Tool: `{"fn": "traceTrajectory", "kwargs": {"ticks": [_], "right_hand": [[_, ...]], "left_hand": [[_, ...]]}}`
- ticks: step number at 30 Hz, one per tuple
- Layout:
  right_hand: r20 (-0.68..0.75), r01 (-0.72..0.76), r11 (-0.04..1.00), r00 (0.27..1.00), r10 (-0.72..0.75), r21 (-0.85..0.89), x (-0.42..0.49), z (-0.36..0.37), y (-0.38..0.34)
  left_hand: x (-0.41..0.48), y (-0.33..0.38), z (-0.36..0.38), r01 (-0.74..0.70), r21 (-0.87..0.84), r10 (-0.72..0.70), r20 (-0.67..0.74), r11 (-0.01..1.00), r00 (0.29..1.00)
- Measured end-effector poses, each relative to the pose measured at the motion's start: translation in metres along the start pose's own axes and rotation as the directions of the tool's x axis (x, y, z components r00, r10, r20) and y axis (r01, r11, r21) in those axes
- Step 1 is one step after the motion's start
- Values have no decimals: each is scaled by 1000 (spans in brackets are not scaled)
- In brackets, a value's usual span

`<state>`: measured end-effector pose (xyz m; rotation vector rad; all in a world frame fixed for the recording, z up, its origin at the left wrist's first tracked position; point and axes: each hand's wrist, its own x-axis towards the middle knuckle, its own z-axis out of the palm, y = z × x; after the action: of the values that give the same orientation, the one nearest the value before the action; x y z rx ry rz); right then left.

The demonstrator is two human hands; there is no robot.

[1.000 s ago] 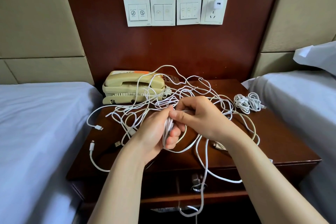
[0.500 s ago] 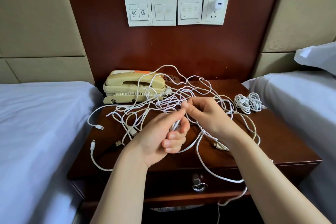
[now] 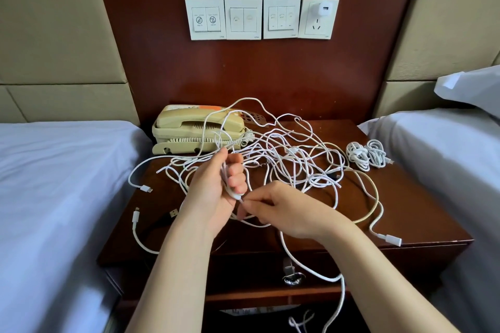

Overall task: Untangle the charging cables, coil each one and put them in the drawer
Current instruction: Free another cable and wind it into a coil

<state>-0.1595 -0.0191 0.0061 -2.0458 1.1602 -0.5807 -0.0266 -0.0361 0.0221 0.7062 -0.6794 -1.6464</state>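
A tangle of white charging cables (image 3: pixel 292 162) spreads over the dark wooden nightstand (image 3: pixel 422 213). My left hand (image 3: pixel 216 192) grips a bundle of white cable loops, held upright above the nightstand's middle. My right hand (image 3: pixel 286 211) pinches a strand of that same cable just below the left hand's fingers. The strand runs down over the front edge and hangs past the drawer (image 3: pixel 249 273), which is shut and has a metal pull (image 3: pixel 292 277). Two coiled white cables (image 3: pixel 366 154) lie at the right rear of the nightstand.
A beige telephone (image 3: pixel 194 132) stands at the back left, with cables draped over it. Beds with white sheets flank the nightstand at left (image 3: pixel 54 197) and right (image 3: pixel 446 159). A white charger (image 3: pixel 323 9) is plugged in on the wall panel above.
My right hand has come down from the top of the bundle to below my left hand's fingers, drawing the cable with it. My left hand has shifted left and back, holding the loops upright.
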Motion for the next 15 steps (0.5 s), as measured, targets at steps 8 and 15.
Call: {"fn": "traceTrajectory", "kwargs": {"ticks": [8,15], "right_hand": [[-37,111,987,993,-116,-116,-11,-14,-26],[-333,85,993,937,-106,-76,-6,-21,-20]], "left_hand": [[8,-1,-10,-187,436,294,-193,881,936],[0,-7,-3,-109,612,218,-105,783,970]]}}
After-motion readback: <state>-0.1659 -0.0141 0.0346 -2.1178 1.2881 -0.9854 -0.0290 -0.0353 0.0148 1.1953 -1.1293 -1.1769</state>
